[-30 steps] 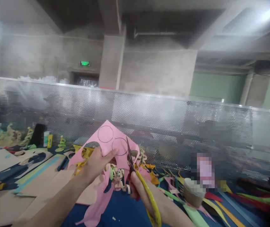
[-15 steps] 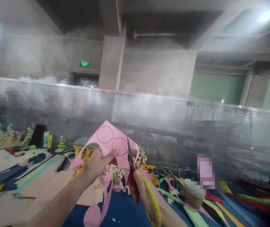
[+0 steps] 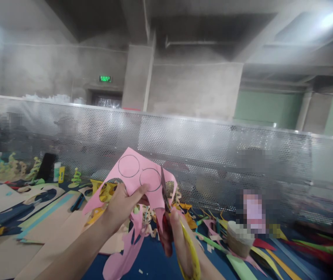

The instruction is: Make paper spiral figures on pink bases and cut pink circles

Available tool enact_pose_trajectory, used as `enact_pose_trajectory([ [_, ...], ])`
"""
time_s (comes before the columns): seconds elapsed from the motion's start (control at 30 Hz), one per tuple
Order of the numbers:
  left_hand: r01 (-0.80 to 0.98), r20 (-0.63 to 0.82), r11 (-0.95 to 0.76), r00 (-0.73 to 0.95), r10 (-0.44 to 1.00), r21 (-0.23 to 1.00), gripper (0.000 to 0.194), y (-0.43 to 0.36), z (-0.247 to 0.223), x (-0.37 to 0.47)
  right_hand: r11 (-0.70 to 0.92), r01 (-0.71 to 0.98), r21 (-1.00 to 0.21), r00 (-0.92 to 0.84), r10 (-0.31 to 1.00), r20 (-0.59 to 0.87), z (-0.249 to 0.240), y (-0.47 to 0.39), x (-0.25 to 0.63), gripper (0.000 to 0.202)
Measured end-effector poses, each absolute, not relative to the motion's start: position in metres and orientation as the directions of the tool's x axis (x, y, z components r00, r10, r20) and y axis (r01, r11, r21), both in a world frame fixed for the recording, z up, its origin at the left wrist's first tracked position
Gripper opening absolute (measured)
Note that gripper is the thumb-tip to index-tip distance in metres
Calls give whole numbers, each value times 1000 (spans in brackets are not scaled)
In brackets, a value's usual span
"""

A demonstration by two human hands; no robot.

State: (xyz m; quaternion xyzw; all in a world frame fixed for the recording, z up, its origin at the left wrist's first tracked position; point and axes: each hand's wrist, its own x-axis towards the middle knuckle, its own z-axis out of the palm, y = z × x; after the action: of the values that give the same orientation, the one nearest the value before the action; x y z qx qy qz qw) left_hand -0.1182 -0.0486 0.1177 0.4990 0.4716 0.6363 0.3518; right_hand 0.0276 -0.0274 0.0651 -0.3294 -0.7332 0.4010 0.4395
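My left hand (image 3: 128,200) pinches a sheet of pink paper (image 3: 134,181), thumb on top, and holds it up over the table. Two circles are drawn on the sheet in dark line, and round bites are cut from its edges. In my right hand (image 3: 180,237) is a pair of scissors (image 3: 165,190) with yellow and red handles. Their blades point up and lie at the paper's right part, beside the right-hand circle. A pink offcut strip (image 3: 128,252) dangles below the sheet. Curled paper strips (image 3: 148,217) lie behind it, partly hidden.
Paper sheets (image 3: 46,221) cover the table's left. Glue sticks (image 3: 57,172) and a dark phone (image 3: 46,166) stand behind them. To the right are a roll of tape (image 3: 239,239) and coloured paper scraps (image 3: 265,260). A perforated metal screen (image 3: 213,155) runs along the back.
The pink sheet has tilted and shifted slightly, its right side moving right. The scissors have moved a little to the right with it, and the hanging pink strip has swung.
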Motion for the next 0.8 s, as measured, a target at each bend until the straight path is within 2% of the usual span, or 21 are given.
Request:
enact_pose_trajectory([
  [0.1, 110, 406, -391, -263, 875, 914, 20, -52, 120, -113, 496, 142, -856, -380, 826, 416, 61, -24, 28, 60],
  [0.27, 80, 387, -380, -271, 881, 921, 22, -55, 121, -109, 479, 129, -868, -321, 848, 421, 58, -24, 26, 58],
  [0.47, 60, 443, -442, -249, 862, 895, 20, -53, 119, -110, 481, 103, -871, -329, 843, 426, 60, -26, 25, 58],
  [0.67, 93, 430, -420, -239, 871, 902, 22, -54, 122, -115, 519, 204, -830, -349, 831, 434, 53, -16, 30, 61],
  [0.8, 30, 450, -451, -157, 879, 892, 15, -52, 122, -122, 523, 266, -810, -335, 838, 431, 51, -13, 31, 58],
])
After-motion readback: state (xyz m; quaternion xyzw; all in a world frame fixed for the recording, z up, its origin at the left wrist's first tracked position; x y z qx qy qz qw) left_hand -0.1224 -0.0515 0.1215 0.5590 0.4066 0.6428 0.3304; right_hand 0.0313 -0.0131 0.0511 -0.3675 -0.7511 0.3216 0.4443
